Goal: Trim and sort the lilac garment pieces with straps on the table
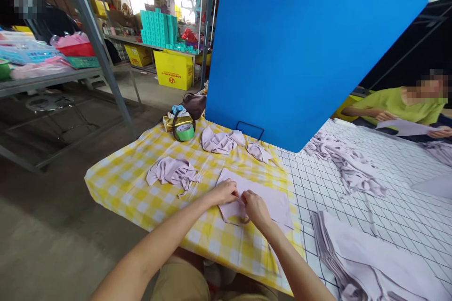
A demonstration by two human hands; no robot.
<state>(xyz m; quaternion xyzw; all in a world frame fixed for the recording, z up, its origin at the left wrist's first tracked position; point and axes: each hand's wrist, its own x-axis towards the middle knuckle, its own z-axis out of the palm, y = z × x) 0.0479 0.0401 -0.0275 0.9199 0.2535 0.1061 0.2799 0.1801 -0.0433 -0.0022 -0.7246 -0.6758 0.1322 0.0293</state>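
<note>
A pale lilac piece of fabric [271, 197] lies spread on the yellow checked tablecloth [134, 188] in front of me. My left hand [226, 192] rests at its left part, fingers bent and pinching the cloth. Close beside it, my right hand [254, 206] also has curled fingers closed on the fabric, near a folded-over edge. A narrow strip of the cloth curves below the two hands. Exactly what sits between the fingertips is hidden. Left of my hands lies a crumpled lilac cloth [173, 171].
A large blue board [296, 66] stands across the table. Crumpled lilac cloths [221, 141] lie before it, with green tape [185, 132] at left. A stack of lilac fabric [381, 254] lies right, near a pile of scraps [346, 160]. A co-worker in a yellow-green top [399, 103] handles cloth.
</note>
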